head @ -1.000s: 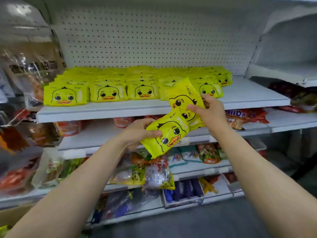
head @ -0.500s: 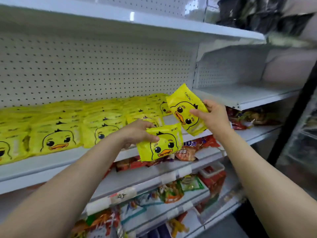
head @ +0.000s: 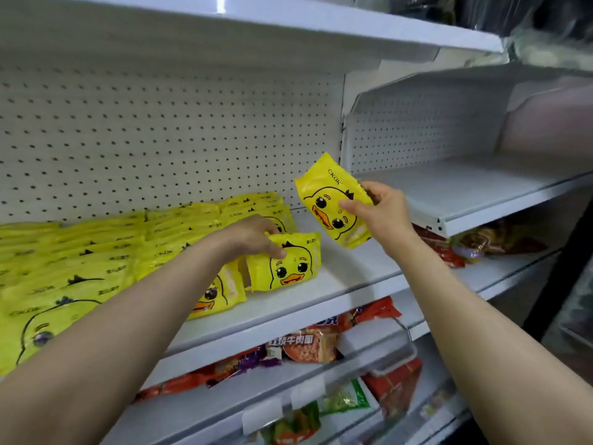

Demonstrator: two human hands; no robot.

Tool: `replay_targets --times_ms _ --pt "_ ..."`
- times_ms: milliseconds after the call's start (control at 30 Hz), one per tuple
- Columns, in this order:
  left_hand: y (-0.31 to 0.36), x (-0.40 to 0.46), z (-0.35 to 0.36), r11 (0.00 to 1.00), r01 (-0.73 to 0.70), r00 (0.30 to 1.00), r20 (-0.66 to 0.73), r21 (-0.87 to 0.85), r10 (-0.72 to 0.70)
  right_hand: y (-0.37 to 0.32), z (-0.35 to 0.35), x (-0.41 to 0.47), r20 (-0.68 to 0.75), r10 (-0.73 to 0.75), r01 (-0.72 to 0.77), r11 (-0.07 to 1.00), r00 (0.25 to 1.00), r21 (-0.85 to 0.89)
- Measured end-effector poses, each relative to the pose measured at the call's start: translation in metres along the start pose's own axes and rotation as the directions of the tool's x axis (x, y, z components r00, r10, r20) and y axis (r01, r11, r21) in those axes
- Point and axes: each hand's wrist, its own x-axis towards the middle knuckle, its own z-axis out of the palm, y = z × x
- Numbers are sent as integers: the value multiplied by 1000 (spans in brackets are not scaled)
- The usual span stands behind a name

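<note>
My left hand [head: 253,237] grips the top of a yellow duck-face snack packet [head: 288,264] that stands on the white shelf [head: 346,271], at the right end of the rows of identical yellow packets [head: 96,252]. My right hand [head: 378,213] holds a second yellow duck packet [head: 327,200] tilted in the air above the bare right part of the same shelf, thumb on its front, fingers behind.
A white pegboard back wall [head: 160,130] rises behind the packets, with an upper shelf [head: 288,24] overhead. An adjoining shelf [head: 481,194] lies to the right. Lower shelves hold red noodle packs [head: 308,342] and green snack bags [head: 343,399].
My left hand has carried its packet up and onto the shelf beside the rows. My right hand has kept its packet raised. The view has moved closer and to the right.
</note>
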Motion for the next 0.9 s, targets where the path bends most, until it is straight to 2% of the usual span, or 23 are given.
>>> replay_targets --times_ms 167,267,533,700,900 --pt "5 37 0 991 64 996 -64 113 -57 22 -18 43 86 73 -74 997 994 10" --pt "3 52 -3 968 108 992 -84 226 -91 33 -25 66 115 64 -64 998 991 -4" --pt "-10 69 -17 908 193 980 -123 371 -157 60 -21 96 221 53 -57 998 974 15" --pt "-17 74 -20 905 202 973 -184 373 -141 63 -13 106 258 35 -45 998 966 36" --pt "-35 77 -19 961 181 958 -259 208 -124 65 -3 116 315 4 -18 999 949 42"
